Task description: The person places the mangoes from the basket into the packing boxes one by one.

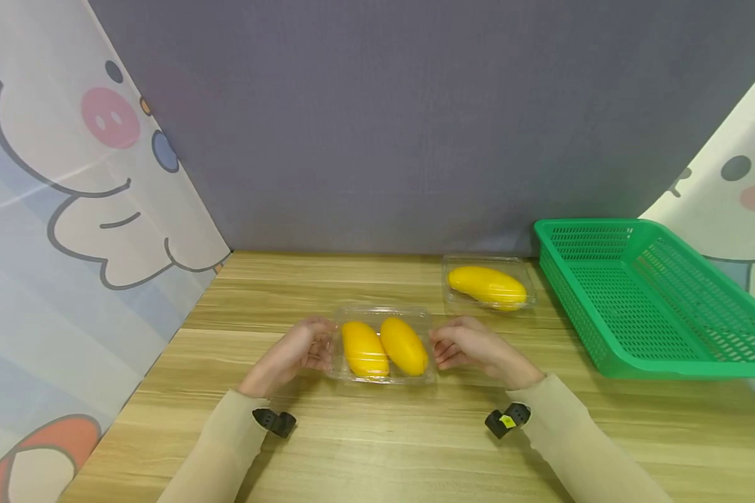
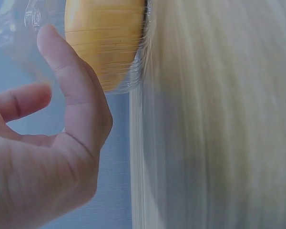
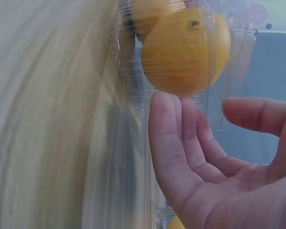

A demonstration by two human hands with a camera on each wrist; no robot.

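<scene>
A clear plastic box (image 1: 377, 311) with two yellow mangoes, one on the left (image 1: 363, 348) and one on the right (image 1: 405, 347), is in the middle of the wooden table. At its left end, my left hand (image 1: 306, 342) holds the edge with bent fingers; the left wrist view shows the index fingertip (image 2: 48, 36) against the plastic. My right hand (image 1: 468, 346) holds the opposite end. In the right wrist view its thumb (image 3: 248, 113) is at the clear rim and the fingers (image 3: 167, 124) lie against the end wall. Whether the box touches the table is unclear.
Behind and to the right, another clear box (image 1: 454, 300) contains one yellow mango (image 1: 487, 285). A green perforated basket (image 1: 610, 342) stands at the table's right side. A grey panel (image 1: 377, 126) rises along the back edge, with cartoon-printed sheets (image 1: 132, 230) at the sides.
</scene>
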